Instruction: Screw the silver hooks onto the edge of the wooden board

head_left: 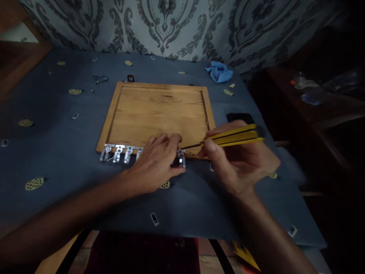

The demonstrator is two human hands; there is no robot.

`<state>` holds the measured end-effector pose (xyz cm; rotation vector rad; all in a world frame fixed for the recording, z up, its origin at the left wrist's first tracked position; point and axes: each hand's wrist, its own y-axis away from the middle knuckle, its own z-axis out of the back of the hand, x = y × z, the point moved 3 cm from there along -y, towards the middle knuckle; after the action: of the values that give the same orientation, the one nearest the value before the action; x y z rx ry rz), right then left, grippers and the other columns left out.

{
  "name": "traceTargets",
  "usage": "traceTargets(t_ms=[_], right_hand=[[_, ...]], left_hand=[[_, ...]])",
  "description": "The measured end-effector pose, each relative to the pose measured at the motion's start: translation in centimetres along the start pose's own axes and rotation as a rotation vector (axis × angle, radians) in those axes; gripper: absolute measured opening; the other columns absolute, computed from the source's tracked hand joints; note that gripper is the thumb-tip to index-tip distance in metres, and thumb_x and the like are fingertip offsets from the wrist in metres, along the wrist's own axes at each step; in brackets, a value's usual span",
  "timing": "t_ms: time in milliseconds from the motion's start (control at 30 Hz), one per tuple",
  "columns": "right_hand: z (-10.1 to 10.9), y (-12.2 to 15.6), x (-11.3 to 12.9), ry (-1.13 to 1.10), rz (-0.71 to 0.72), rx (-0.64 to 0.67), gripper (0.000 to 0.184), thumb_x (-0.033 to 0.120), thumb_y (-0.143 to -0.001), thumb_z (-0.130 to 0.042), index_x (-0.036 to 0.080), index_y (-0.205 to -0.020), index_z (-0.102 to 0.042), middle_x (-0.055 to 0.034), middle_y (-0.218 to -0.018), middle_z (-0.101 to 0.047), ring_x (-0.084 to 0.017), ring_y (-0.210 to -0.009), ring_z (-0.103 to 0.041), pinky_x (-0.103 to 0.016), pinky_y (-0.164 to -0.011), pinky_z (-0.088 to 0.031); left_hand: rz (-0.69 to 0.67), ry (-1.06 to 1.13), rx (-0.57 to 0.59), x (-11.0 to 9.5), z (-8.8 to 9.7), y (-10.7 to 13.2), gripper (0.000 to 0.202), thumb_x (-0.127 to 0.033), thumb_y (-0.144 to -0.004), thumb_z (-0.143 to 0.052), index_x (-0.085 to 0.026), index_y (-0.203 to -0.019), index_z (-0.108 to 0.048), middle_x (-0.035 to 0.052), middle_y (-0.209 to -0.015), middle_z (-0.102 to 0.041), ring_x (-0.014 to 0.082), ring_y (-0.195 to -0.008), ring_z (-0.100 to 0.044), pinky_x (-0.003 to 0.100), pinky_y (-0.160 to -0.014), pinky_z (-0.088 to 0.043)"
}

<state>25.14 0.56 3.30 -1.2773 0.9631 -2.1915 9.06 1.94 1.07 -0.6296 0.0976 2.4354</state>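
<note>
A framed wooden panel (159,110) lies flat on the cloth. Along its near edge runs a metal hook rail (118,148) with several silver hooks hanging over the side. My left hand (156,161) covers the middle of the rail, fingers bent onto the panel and thumb beside the right-end hook, gripping rail and edge. In my right hand (239,163) is a screwdriver (234,137) with a yellow and black handle, held almost level. Its thin shaft points left to the rail's right end, near my left fingertips. Whether the tip touches a screw I cannot tell.
A blue cloth with pineapple prints covers the table (108,213). Behind the panel lie a crumpled blue cloth (219,71), a small wire-like item (100,79) and a small dark frame-shaped piece (130,78). A dark flat object (239,117) sits beyond my right hand.
</note>
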Motion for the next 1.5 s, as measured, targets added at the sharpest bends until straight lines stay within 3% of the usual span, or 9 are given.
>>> traceTargets(t_ms=[133,300,667,800,1000,1133,1233,1367,1500], right_hand=[[0.5,0.2,-0.2,0.049,-0.097,-0.070,0.004,0.024,-0.084,-0.072,0.026,-0.086,-0.069,-0.0009,-0.076,-0.065,-0.018,-0.065,-0.064,-0.034,-0.056,-0.051],[-0.1,0.7,-0.6,-0.064,-0.308,0.013,0.005,0.030,-0.086,-0.070,0.027,-0.090,-0.069,-0.0014,-0.085,-0.066,-0.017,-0.066,-0.067,-0.029,-0.048,-0.053],[-0.8,0.8,-1.3,-0.049,-0.295,0.078,0.007,0.031,-0.086,-0.071,0.024,-0.088,-0.068,-0.0005,-0.082,-0.067,-0.014,-0.058,-0.063,-0.029,-0.053,-0.055],[-0.8,0.5,-1.1,-0.070,-0.256,0.122,0.010,0.029,-0.081,-0.076,0.024,-0.082,-0.067,-0.0005,-0.082,-0.068,-0.015,-0.065,-0.064,-0.030,-0.057,-0.055],[-0.5,-0.4,-0.7,-0.241,-0.393,0.240,0.012,0.028,-0.083,-0.075,0.026,-0.093,-0.071,0.0007,-0.087,-0.070,-0.014,-0.069,-0.069,-0.027,-0.061,-0.060],[0.0,-0.8,-0.7,-0.271,-0.358,0.299,0.003,0.023,-0.083,-0.075,0.026,-0.085,-0.074,0.0000,-0.093,-0.075,-0.016,-0.080,-0.072,-0.028,-0.068,-0.062],[0.2,-0.8,-0.9,-0.211,-0.304,0.297,0.008,0.023,-0.081,-0.076,0.025,-0.075,-0.072,0.0009,-0.088,-0.076,-0.016,-0.075,-0.071,-0.028,-0.064,-0.060],[-0.1,-0.6,-1.0,-0.094,-0.245,0.260,0.007,0.027,-0.081,-0.078,0.025,-0.082,-0.072,0.0020,-0.081,-0.074,-0.015,-0.063,-0.069,-0.029,-0.058,-0.057],[-0.3,-0.7,-0.4,0.096,-0.077,0.181,0.012,0.032,-0.080,-0.079,0.026,-0.079,-0.068,0.0042,-0.067,-0.069,-0.015,-0.057,-0.065,-0.029,-0.051,-0.051]], left_hand=[[0.013,0.010,0.003,0.0,0.0,0.0,0.054,-0.030,-0.078,-0.082,-0.018,-0.114,-0.044,0.0091,-0.112,-0.065,0.0283,-0.108,-0.059,0.040,-0.088,-0.044],[0.005,0.012,-0.019,0.2,-0.2,0.0,0.054,-0.031,-0.078,-0.082,-0.020,-0.113,-0.043,0.0077,-0.109,-0.065,0.0290,-0.109,-0.059,0.041,-0.089,-0.044],[0.010,0.002,-0.002,0.1,-0.1,-0.1,0.052,-0.032,-0.079,-0.080,-0.020,-0.113,-0.042,0.0072,-0.109,-0.064,0.0290,-0.109,-0.058,0.042,-0.089,-0.044],[0.011,0.012,-0.006,0.1,-0.1,-0.1,0.051,-0.031,-0.080,-0.079,-0.020,-0.113,-0.043,0.0072,-0.110,-0.064,0.0286,-0.109,-0.058,0.042,-0.089,-0.044],[0.008,0.015,-0.017,0.1,-0.2,0.0,0.050,-0.030,-0.079,-0.080,-0.020,-0.112,-0.043,0.0072,-0.109,-0.064,0.0287,-0.109,-0.058,0.041,-0.089,-0.044],[0.010,0.019,-0.002,0.1,-0.2,0.0,0.050,-0.029,-0.079,-0.080,-0.020,-0.111,-0.042,0.0071,-0.110,-0.064,0.0285,-0.111,-0.058,0.041,-0.090,-0.043],[0.004,0.020,-0.004,0.1,-0.1,0.0,0.051,-0.030,-0.079,-0.080,-0.021,-0.111,-0.042,0.0076,-0.112,-0.064,0.0286,-0.111,-0.058,0.041,-0.089,-0.044],[0.003,0.020,0.000,0.2,-0.1,0.0,0.051,-0.030,-0.080,-0.080,-0.021,-0.112,-0.042,0.0081,-0.115,-0.064,0.0282,-0.111,-0.058,0.041,-0.089,-0.044],[-0.001,0.025,-0.001,0.2,0.0,0.0,0.050,-0.030,-0.080,-0.079,-0.020,-0.113,-0.043,0.0090,-0.116,-0.064,0.0279,-0.110,-0.058,0.041,-0.089,-0.044]])
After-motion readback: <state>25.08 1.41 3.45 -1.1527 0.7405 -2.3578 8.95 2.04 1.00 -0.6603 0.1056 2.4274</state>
